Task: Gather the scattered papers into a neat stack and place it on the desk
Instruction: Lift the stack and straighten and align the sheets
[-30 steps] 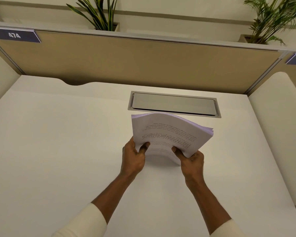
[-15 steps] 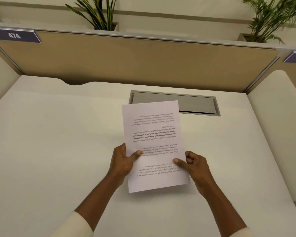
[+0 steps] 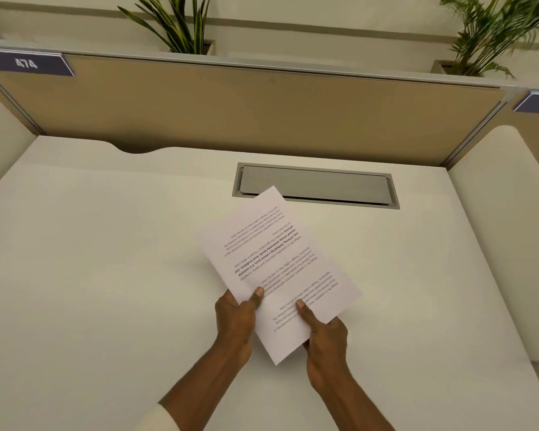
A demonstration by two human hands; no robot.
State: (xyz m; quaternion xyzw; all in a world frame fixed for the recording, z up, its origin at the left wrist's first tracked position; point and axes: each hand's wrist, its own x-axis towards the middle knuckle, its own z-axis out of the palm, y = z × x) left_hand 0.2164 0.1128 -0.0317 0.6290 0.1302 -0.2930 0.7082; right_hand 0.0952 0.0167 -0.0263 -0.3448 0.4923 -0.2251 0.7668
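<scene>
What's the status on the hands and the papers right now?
Left hand and right hand both gripping the paper stack at its near end. Stack angled, far corner over the grey desk hatch. Desk ahead unobstructed.

The papers (image 3: 277,269) are white with black print, some lines bold. The desk (image 3: 91,259) is off-white, its hatch (image 3: 316,185) grey. The partition (image 3: 246,110) is tan; its label (image 3: 27,63) is dark blue with white "474". The plants (image 3: 175,23) are green.

the paper stack (image 3: 277,269) has swung clockwise since half a second ago, its far corner now pointing left.
</scene>
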